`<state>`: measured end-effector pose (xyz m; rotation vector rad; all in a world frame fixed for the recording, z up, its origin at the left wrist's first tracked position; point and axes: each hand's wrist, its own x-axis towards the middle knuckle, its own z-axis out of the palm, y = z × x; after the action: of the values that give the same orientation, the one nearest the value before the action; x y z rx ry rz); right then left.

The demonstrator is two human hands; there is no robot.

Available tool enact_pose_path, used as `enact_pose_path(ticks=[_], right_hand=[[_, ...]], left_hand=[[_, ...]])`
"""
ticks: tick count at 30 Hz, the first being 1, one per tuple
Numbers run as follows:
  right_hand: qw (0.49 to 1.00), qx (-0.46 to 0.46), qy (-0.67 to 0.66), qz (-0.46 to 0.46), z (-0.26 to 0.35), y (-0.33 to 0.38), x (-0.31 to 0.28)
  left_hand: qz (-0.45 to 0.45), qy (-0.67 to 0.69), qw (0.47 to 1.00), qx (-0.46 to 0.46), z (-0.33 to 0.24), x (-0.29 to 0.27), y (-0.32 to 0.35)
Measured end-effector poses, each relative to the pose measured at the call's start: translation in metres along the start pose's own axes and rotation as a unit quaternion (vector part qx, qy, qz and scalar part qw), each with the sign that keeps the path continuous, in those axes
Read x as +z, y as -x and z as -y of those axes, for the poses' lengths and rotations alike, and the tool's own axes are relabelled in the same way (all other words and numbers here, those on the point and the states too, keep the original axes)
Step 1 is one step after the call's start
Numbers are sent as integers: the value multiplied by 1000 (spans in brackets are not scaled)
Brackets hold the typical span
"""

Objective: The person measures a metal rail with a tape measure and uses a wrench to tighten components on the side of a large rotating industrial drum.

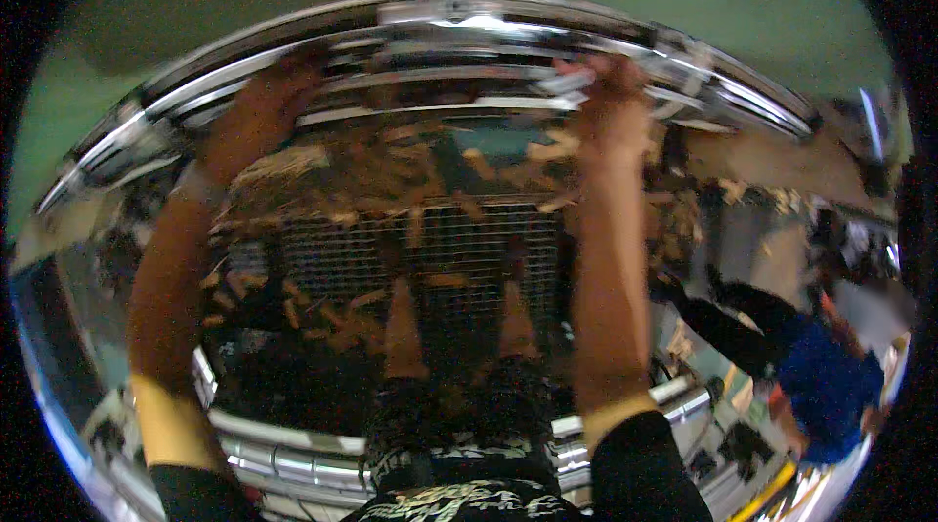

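Dim, warm indoor light. Bright glare streaks run along the curved chrome bars [469, 19] at the top and lower edge. Motion blur smears the whole picture, worst around both raised arms. Fisheye distortion bends straight edges strongly, and the corners fall to black.
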<state>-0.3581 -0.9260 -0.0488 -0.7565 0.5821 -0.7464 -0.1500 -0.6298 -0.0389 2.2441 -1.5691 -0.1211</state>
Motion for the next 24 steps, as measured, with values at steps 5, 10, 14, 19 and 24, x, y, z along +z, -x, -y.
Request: enact_pose_path(ticks=[5, 10, 14, 19, 24], right_hand=[[956, -31, 291, 37, 38, -13, -142], [886, -7, 449, 116, 133, -44, -171], [786, 30, 603, 135, 192, -93, -206], [840, -140, 517, 80, 160, -95, -249], [828, -161, 534, 60, 132, -60, -191]], left_hand=[[10, -3, 1000, -7, -3, 0, -7], [-12, -37, 999, 23, 6, 5, 1], [-12, -13, 1000, 7, -12, -1, -12], [-7, -17, 999, -33, -12, 8, -11], [-25, -14, 1000, 1, -7, 4, -4]])
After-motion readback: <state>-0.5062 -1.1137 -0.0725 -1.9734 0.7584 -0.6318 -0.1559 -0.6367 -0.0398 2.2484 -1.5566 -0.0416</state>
